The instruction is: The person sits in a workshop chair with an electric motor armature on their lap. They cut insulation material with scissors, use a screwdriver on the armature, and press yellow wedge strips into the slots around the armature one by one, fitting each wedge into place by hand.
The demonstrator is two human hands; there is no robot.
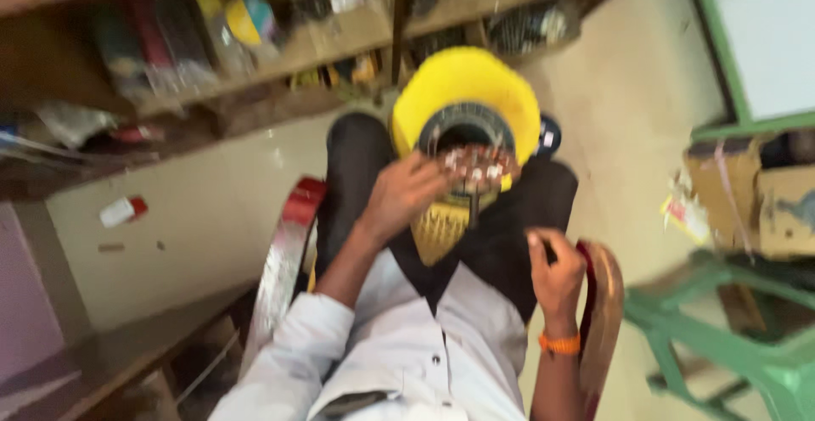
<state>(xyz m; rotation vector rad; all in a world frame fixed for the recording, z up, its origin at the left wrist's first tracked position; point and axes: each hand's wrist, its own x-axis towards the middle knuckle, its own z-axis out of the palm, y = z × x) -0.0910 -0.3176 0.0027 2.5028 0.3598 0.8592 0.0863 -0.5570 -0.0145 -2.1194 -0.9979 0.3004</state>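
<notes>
We hold a yellow motor housing (463,98) on our lap between the knees, its open ring of copper windings (477,165) facing up. Our left hand (406,196) rests on the near left rim of the windings, fingers curled against them; the blur hides whether they pinch anything. Our right hand (556,272) sits apart at the near right, fingers pressed together as if on something thin. The windings look exposed and unfinished. Cluttered shelves (255,56) stand far left.
</notes>
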